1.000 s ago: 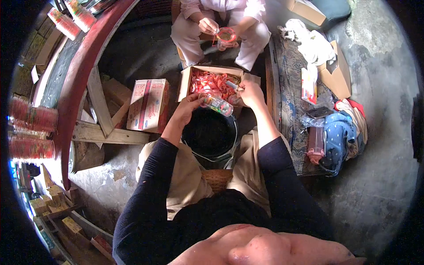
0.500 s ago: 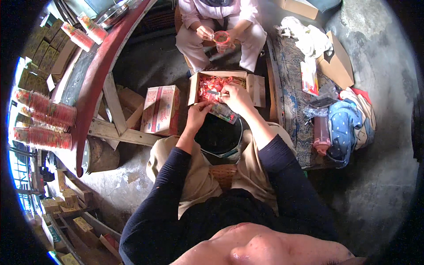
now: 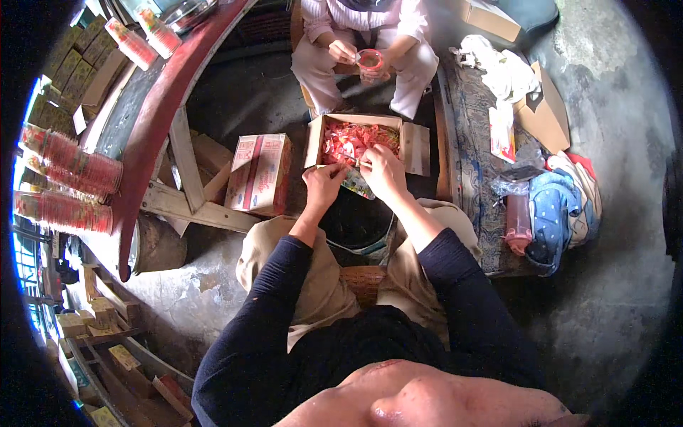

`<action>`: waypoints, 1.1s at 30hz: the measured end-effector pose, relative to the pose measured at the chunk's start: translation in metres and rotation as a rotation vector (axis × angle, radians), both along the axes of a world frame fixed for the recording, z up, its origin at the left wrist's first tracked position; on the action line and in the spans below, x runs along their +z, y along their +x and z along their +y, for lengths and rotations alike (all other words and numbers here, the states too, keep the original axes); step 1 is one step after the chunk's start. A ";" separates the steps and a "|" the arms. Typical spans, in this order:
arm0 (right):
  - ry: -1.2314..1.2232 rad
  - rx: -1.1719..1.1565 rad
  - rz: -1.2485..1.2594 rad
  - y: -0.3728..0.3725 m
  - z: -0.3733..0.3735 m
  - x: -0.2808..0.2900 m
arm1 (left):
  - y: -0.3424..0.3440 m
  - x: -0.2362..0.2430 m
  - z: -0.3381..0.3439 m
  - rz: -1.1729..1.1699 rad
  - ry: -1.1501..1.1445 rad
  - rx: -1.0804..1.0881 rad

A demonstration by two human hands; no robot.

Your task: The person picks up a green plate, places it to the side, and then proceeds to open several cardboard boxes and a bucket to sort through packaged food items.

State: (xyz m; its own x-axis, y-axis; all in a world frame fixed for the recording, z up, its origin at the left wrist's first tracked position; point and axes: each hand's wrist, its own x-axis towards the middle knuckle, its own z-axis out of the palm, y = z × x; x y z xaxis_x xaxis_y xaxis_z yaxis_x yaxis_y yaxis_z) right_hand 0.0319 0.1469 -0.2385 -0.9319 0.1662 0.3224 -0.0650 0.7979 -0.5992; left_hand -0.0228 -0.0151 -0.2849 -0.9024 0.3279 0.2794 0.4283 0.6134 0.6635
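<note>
My left hand (image 3: 324,185) is closed in a pinch at the near edge of an open cardboard box (image 3: 313,146). What its fingertips hold is too small to make out. Close beside it, my right hand (image 3: 383,171) is closed around a small knife (image 3: 353,161), whose blade points toward the left fingers and is hard to see. Red plastic scraps (image 3: 352,135) fill the box just beyond both hands. Below the hands a colourful printed flat piece (image 3: 358,185) lies over the far rim of a black bucket (image 3: 356,220) between my knees.
Opposite me a seated person holds a clear red-rimmed cup (image 3: 370,60). A closed carton (image 3: 257,174) stands left of the open box. Stacked cups (image 3: 71,210) lie on a red-edged table (image 3: 153,107). On a patterned bench (image 3: 473,213) at right are clothes (image 3: 551,213) and a pink bottle (image 3: 518,224).
My right hand has come down slightly toward me and nearer the left, and the knife blade shows less. The view has shifted a little. The other person still holds the cup.
</note>
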 end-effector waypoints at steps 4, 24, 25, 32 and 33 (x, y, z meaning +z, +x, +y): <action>0.048 -0.013 0.018 -0.004 -0.006 -0.005 | -0.004 -0.002 0.004 -0.025 0.032 -0.012; 0.303 0.078 0.224 -0.031 -0.023 -0.048 | -0.021 -0.030 0.002 -0.107 -0.029 0.006; 0.316 0.075 0.197 -0.031 -0.025 -0.048 | -0.021 -0.030 0.000 -0.113 -0.048 0.010; 0.052 -0.069 -0.072 -0.039 -0.006 -0.070 | -0.011 -0.012 0.009 -0.027 -0.069 -0.044; 0.011 -0.073 -0.049 -0.040 -0.005 -0.068 | -0.011 -0.010 0.005 -0.041 -0.066 -0.019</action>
State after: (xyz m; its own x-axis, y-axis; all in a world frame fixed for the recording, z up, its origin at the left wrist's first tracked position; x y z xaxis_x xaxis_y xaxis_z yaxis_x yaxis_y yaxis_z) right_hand -0.0079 0.1422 -0.3062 -0.9323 0.2308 0.2785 0.0229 0.8060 -0.5914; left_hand -0.0341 -0.0105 -0.2945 -0.9060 0.3618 0.2195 0.4137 0.6480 0.6395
